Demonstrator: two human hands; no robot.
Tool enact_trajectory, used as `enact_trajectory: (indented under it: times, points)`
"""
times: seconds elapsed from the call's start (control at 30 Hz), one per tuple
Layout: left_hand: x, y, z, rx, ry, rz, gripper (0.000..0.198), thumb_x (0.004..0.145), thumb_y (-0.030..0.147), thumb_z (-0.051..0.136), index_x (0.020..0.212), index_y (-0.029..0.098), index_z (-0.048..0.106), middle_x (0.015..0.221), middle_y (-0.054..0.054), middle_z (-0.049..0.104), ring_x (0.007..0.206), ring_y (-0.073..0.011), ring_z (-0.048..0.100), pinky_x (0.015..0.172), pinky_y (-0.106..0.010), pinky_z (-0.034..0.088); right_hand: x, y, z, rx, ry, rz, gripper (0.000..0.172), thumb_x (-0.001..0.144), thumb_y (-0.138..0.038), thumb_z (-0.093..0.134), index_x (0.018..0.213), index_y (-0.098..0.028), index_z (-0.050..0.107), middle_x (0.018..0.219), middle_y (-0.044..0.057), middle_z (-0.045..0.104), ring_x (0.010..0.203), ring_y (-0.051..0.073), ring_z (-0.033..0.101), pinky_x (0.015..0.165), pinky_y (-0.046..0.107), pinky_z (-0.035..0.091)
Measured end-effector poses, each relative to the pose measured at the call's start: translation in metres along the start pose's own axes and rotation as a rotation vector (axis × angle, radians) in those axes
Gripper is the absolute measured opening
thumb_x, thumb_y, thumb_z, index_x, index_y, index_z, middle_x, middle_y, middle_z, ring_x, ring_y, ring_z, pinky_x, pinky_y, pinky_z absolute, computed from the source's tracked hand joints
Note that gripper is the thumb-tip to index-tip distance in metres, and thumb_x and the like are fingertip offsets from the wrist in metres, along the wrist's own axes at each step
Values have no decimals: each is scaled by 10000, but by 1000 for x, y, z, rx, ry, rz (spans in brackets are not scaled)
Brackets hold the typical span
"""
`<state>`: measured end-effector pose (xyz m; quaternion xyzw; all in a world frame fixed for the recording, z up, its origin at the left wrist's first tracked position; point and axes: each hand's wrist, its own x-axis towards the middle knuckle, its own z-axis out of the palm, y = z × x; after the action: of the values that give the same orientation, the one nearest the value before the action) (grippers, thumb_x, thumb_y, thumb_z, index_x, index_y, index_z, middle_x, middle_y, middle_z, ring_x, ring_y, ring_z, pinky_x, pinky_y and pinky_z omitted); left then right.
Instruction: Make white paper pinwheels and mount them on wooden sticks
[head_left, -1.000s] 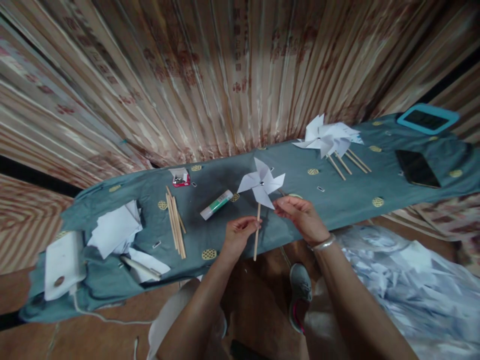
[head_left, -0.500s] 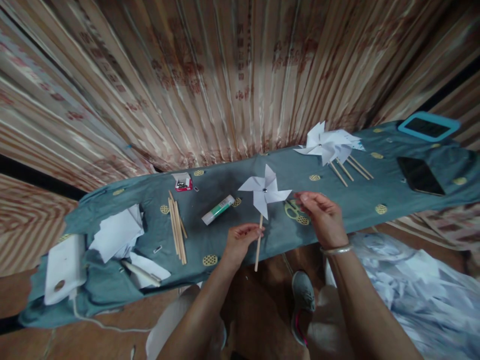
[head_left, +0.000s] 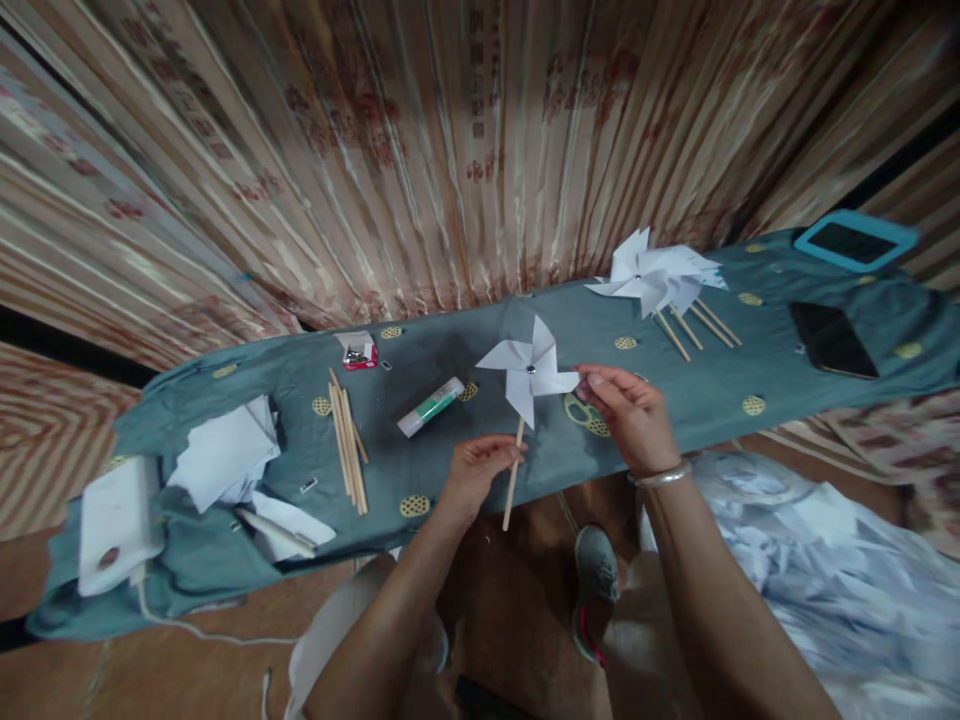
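A white paper pinwheel with a round silver pin at its centre stands over the cloth on a thin wooden stick. My left hand is closed around that stick below the blades, pinching it between thumb and fingers. At the tip of the right-hand blade, my right hand has its thumb and forefinger pinched. Yellow-green loops, perhaps scissor handles, lie just below it, partly covered. Left of the pinwheel lies a green and white glue stick.
Wooden sticks, a red box of pins, paper sheets, a pen and a white device lie left. Finished pinwheels, a black phone and a blue-framed tablet lie right. A bag of paper stands below.
My right hand has moved left and its fingertips have come to the pinwheel's blade tip. The left hand keeps its hold on the stick. The whole view has shifted slightly.
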<state>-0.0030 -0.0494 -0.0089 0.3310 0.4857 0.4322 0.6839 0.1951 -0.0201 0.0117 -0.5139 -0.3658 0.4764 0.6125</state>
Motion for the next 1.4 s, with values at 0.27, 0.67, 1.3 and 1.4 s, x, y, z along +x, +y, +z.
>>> enact_trajectory:
  times: [0.27,0.67,1.3,1.4]
  points:
    - [1,3,1,-25,30,47,183,530,297,802,654,174,749,691,-39,734,609,-122,603,629,-233,473,-7,0,8,54,-38,63,242,617,-415,816,772,-238,760,776,-7,729,683,91,640,665,189,528]
    - [2,1,2,-9,55,81,177,552,296,791,667,171,742,737,-47,748,619,-129,625,660,-255,500,-15,5,13,20,-97,84,223,634,-419,800,766,-243,762,811,2,739,683,110,629,681,234,517]
    - [1,3,3,45,37,100,168,565,316,776,645,174,736,715,-45,740,638,-145,622,671,-267,494,-30,10,31,-4,-281,95,263,692,-463,759,838,-244,762,823,22,744,768,156,646,735,302,514]
    - [1,4,3,47,35,99,152,568,305,771,643,177,739,693,-37,733,628,-136,613,667,-257,486,-31,9,31,-34,-317,80,257,711,-448,744,869,-246,761,841,20,743,798,155,651,742,292,510]
